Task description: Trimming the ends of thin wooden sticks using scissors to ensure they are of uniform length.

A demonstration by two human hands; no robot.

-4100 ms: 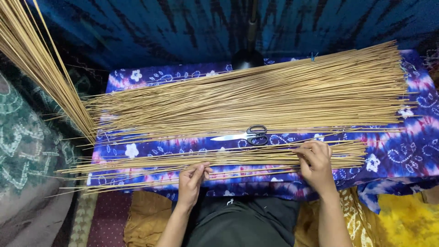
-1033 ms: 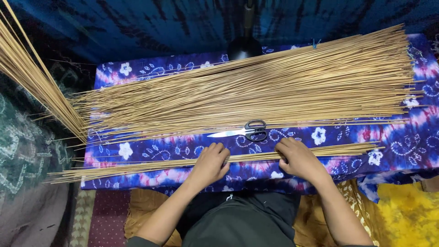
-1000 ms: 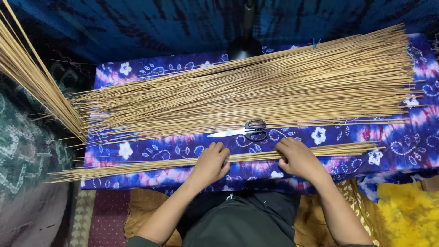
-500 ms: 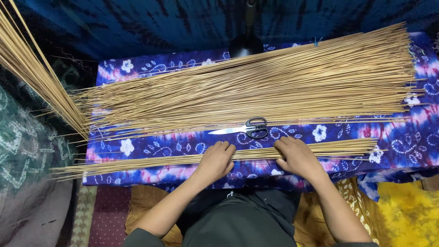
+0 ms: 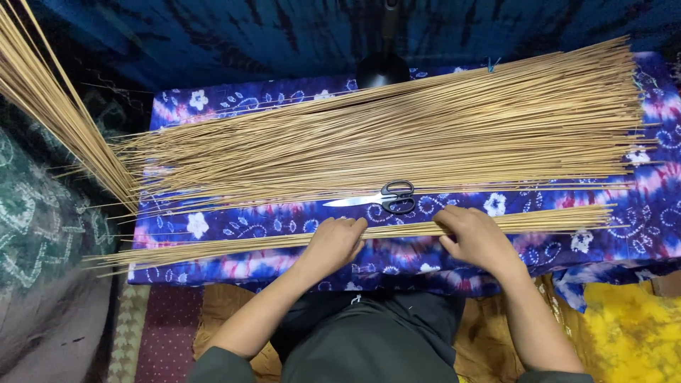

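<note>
Two hands, left hand [image 5: 339, 240] and right hand [image 5: 475, 235], are pressing flat, grip loose, on one thin bundle of tan sticks [image 5: 234, 243] lying left-right beside one pair of black-handled scissors [image 5: 379, 198].

This looks like a home craft corner rather than a factory or shop. The worktop [image 5: 213, 106] is low and draped in a blue and purple tie-dye cloth [image 5: 660, 220] with white flowers, and the person sits close against it. A big pile of thin sticks [image 5: 425, 128] covers the cloth, with a smaller bundle [image 5: 234, 243] near the front edge and another sheaf [image 5: 50, 106] slanting in at the left. Scissors [image 5: 386, 198] are the only tool. Household textiles surround it: a dark blue dyed hanging [image 5: 213, 35] behind, a green patterned fabric [image 5: 35, 213] at the left, a yellow cloth [image 5: 631, 326] at the right, a rug [image 5: 152, 326] below.
</note>
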